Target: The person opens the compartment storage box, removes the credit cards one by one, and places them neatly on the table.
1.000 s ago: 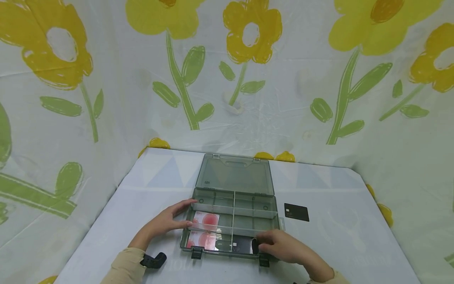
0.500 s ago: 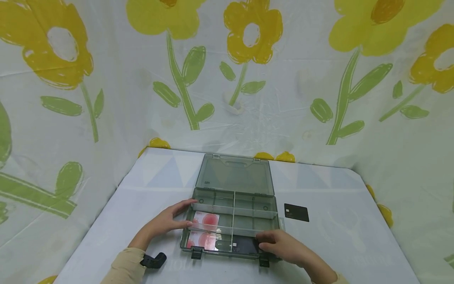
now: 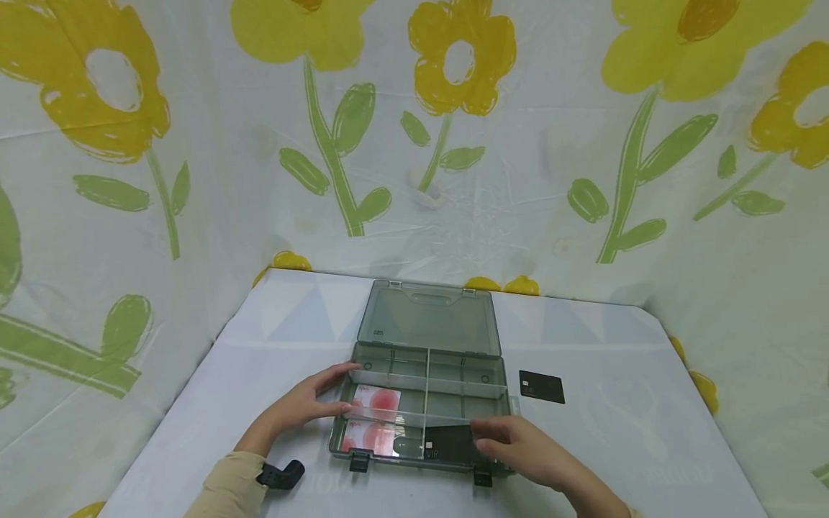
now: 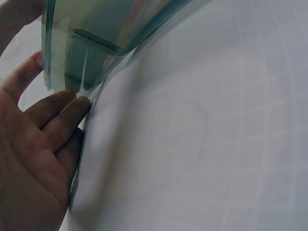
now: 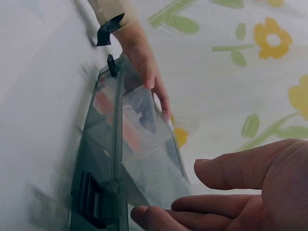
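Note:
A grey translucent divided box [image 3: 427, 385] stands with its lid laid back. My left hand [image 3: 301, 403] touches its left side with spread fingertips; the left wrist view shows my fingers [image 4: 57, 115] against the wall. A black card [image 3: 447, 442] marked VIP lies in the front right compartment, its right end hidden behind my right hand [image 3: 521, 450]. In the right wrist view, my thumb [image 5: 231, 168] and fingers stand apart with nothing pinched between them. Two pink-and-white cards lie on the left: one pink card [image 3: 378, 401] in the middle compartment, another pink card [image 3: 368, 437] in the front one.
A second black card [image 3: 541, 387] lies on the white table [image 3: 622, 432], right of the box. The box's lid [image 3: 430, 313] leans back toward the flowered cloth wall [image 3: 499, 165]. Two dark latches stick out at the front, among them the left latch [image 3: 359, 460].
My right hand has lifted and shifted slightly right. The black card in the front right compartment now shows more of its dark face, without the earlier glare. My left hand stays in place.

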A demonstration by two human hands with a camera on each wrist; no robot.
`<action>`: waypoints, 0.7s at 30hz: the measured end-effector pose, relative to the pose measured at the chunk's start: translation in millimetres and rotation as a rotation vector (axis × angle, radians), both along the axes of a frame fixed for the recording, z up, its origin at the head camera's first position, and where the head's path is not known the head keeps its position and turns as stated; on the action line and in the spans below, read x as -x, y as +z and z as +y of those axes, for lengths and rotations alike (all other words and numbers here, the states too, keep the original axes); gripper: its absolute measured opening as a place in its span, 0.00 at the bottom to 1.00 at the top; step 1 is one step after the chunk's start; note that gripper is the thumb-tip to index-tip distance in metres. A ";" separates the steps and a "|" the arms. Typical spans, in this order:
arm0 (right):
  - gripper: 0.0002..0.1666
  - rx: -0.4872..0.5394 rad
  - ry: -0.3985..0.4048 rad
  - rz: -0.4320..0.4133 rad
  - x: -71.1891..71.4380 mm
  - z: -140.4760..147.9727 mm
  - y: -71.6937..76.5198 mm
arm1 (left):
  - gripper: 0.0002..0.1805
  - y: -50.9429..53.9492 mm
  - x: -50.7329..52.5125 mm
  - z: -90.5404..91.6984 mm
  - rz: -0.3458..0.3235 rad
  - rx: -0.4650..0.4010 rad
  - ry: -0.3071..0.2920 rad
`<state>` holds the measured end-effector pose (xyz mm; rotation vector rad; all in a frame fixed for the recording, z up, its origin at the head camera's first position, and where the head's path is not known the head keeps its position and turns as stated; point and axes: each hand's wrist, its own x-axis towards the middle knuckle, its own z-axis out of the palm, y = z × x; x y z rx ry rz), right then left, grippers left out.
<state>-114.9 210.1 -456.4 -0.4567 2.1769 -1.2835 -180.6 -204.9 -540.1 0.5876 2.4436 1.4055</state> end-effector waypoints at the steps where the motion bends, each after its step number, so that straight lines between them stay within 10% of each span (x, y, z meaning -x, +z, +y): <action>1: 0.28 -0.001 0.000 0.005 -0.3 -0.5 1.4 | 0.39 0.2 -0.1 0.1 0.000 -0.001 0.000; 12: 0.29 0.066 -0.053 -0.034 1.1 -4.8 5.9 | 0.39 0.0 0.4 0.5 -0.006 -0.005 -0.001; 21: 0.26 0.068 -0.096 0.111 6.0 -17.7 -2.9 | 0.39 0.2 -0.1 0.1 -0.004 -0.008 0.000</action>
